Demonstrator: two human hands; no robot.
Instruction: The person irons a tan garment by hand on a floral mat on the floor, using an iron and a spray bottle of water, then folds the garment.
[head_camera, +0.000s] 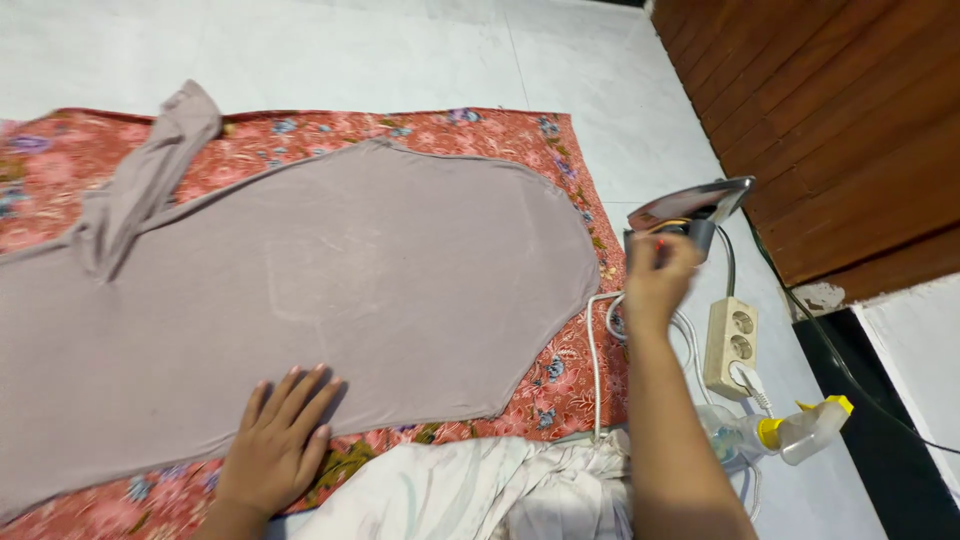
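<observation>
While left hand (275, 440) flattens cloth (300, 290), right hand (657, 280) grips iron (690, 208)

Matt grey cloth (330, 290), smooth; floral red cloth (500, 130) beneath. Iron (690, 210): glossy metal soleplate. Wooden panel (850, 110) upper right. Plastic bottle (790, 432) lower right.

Left hand (277, 440) flat on taupe garment (330, 290) over red floral cloth (560, 385); right hand (657, 280) gripping iron (695, 210); power strip (730, 345), spray bottle (790, 432) beside.
</observation>
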